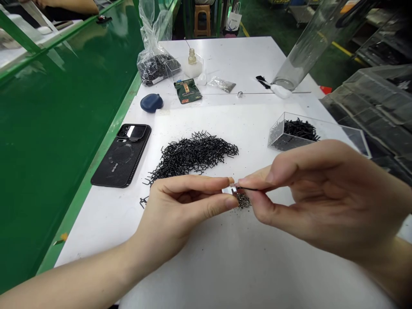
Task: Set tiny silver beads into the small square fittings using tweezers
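Observation:
Thumb and fingers of my left hand (189,206) pinch a small shiny metal piece (230,189) above the white table. My right hand (309,193) is closed on a thin black piece (247,188), its tip meeting the metal piece. Whether the two are joined cannot be made out. Beneath the fingertips lies a little heap of tiny metallic parts (243,201). Behind my left hand spreads a large pile of bent black pieces (196,154). A clear box (277,135) with more black pieces stands beyond my right hand.
A black phone (121,155) and a blue case (151,103) lie at the left of the white table (238,56). Farther back are a bag of black pieces (157,68), a green packet (188,91) and a leaning clear tube (302,51). Another person's arm (77,6) shows top left.

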Demonstrator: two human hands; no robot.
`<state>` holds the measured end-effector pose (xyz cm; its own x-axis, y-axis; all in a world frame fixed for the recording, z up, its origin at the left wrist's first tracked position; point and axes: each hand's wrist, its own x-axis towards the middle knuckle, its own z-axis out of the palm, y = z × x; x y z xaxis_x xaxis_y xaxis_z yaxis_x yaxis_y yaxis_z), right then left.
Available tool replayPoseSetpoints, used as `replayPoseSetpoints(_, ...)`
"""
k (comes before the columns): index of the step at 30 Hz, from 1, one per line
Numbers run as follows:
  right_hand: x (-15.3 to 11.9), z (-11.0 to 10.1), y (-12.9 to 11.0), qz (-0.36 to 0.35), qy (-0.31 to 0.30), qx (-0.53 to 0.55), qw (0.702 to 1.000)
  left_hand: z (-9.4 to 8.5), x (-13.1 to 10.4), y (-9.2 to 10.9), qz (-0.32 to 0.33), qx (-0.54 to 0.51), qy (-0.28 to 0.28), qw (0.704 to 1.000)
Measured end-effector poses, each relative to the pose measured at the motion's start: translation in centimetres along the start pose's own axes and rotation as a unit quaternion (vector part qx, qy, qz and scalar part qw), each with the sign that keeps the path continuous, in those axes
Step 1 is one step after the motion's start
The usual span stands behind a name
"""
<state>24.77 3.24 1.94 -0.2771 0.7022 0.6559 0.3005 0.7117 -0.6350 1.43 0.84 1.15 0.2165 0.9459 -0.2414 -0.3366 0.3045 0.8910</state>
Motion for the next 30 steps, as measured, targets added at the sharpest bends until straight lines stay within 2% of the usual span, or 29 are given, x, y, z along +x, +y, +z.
replayPoseSetpoints(14,0.1,0.1,0.2,0.006,0.002,0.031,0.999,0.0,0.1,0.0,-0.012,-0.011,0.003,1.000)
replayPoseSetpoints(24,-0.1,1.1,0.4,0.021,0.059,0.065,0.996,0.2,0.1,0.0,0.006,-0.051,-0.017,0.999)
replayPoseSetpoints(26,0.5,-0.1,0.8,0.032,0.048,0.060,0.997,0.3,0.0,0.1,0.023,-0.043,-0.025,0.998)
replayPoseSetpoints(27,0.9,-1.3,1.2,0.039,0.015,0.052,0.998,0.4,-0.1,0.1,0.031,-0.029,-0.027,0.999)
replayPoseSetpoints(30,2.0,-6.1,2.7,0.105,-0.058,0.015,0.993,0.6,-0.6,0.4,0.047,0.032,-0.036,0.998)
